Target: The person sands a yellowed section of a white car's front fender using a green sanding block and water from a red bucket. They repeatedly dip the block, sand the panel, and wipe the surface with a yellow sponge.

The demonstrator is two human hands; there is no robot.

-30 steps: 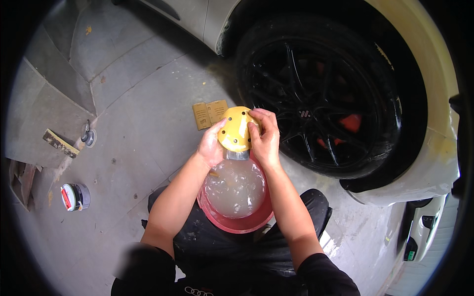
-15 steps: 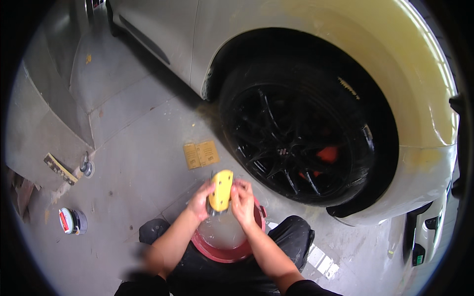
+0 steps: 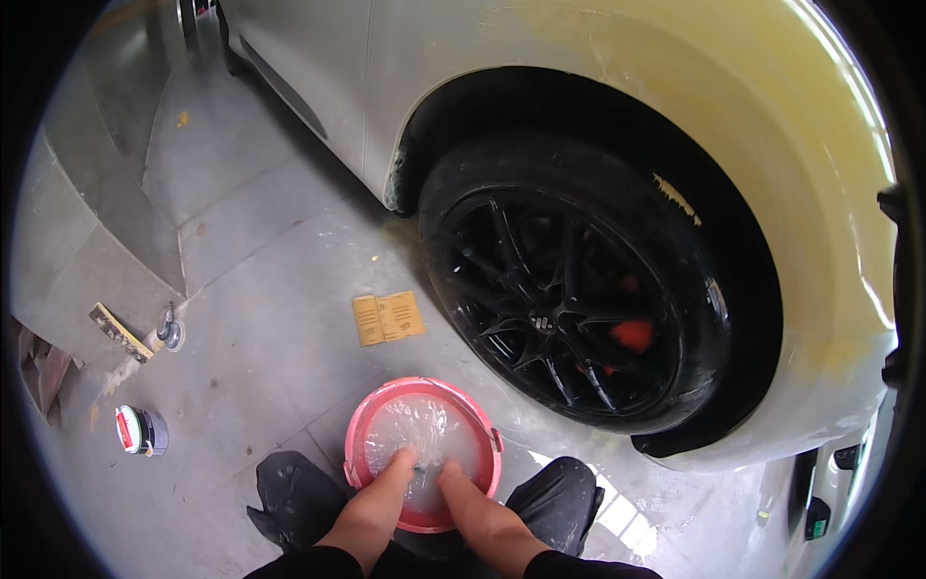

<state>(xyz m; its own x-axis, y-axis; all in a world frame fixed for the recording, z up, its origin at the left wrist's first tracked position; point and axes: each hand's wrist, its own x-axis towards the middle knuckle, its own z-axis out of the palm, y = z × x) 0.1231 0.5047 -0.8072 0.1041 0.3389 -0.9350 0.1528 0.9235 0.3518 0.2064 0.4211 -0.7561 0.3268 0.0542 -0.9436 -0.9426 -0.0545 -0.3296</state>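
Observation:
My left hand (image 3: 403,459) and my right hand (image 3: 450,471) are down in the cloudy water of a pink bucket (image 3: 422,384) between my knees, their fingers hidden below the surface. A small dark shape (image 3: 420,468) shows in the water between them, too unclear to name. The yellow pad with holes is out of sight. Past the bucket, two brown paper pieces with print (image 3: 386,317) lie on the grey floor.
A car body (image 3: 825,193) with yellowish patches and its black wheel (image 3: 550,289) stand just ahead and right. At left are a tub (image 3: 142,430), a flat strip (image 3: 121,332), a metal fitting (image 3: 169,328) and grey panels (image 3: 96,212). Another car part (image 3: 820,492) shows at far right.
Both hands, raised above the bucket with the yellow pad earlier, have gone down into the water, and the pad has dropped from sight. The view has tilted up, showing more of the car.

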